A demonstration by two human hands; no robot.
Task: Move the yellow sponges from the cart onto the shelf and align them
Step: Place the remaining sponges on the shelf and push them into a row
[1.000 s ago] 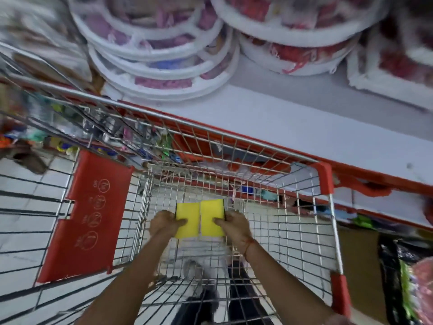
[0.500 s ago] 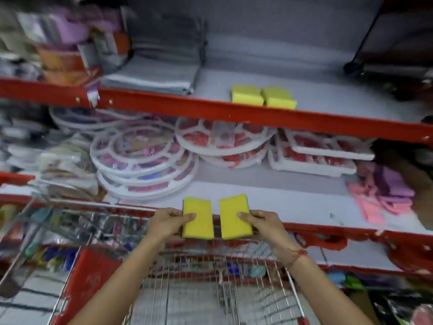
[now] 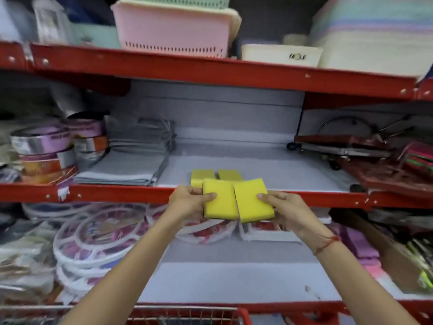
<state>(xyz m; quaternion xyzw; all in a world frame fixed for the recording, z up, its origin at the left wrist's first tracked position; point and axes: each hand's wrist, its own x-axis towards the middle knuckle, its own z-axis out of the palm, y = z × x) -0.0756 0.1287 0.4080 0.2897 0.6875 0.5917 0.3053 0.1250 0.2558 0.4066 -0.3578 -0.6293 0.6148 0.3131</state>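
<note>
My left hand (image 3: pixel 187 201) grips one yellow sponge (image 3: pixel 220 199) by its left edge. Beside it, my right hand (image 3: pixel 284 210) holds a second yellow sponge (image 3: pixel 253 200) by its right edge. The two held sponges touch side by side, just in front of the red lip of the middle shelf (image 3: pixel 293 171). Behind them two more yellow sponges (image 3: pixel 202 175) lie side by side near the shelf's front edge, partly hidden by the held pair. The cart's (image 3: pixel 187 315) wire rim shows at the bottom edge.
Folded grey cloths (image 3: pixel 131 160) and stacked tape rolls (image 3: pixel 46 151) fill the shelf's left part; dark red trays (image 3: pixel 365 158) sit on its right. A pink basket (image 3: pixel 173 29) stands on the upper shelf. Round white hangers (image 3: pixel 98 235) lie on the lower shelf.
Both hands have lifted the two sponges out of the cart and up to the front edge of the middle shelf. My view has tilted up from the cart to the shelves.
</note>
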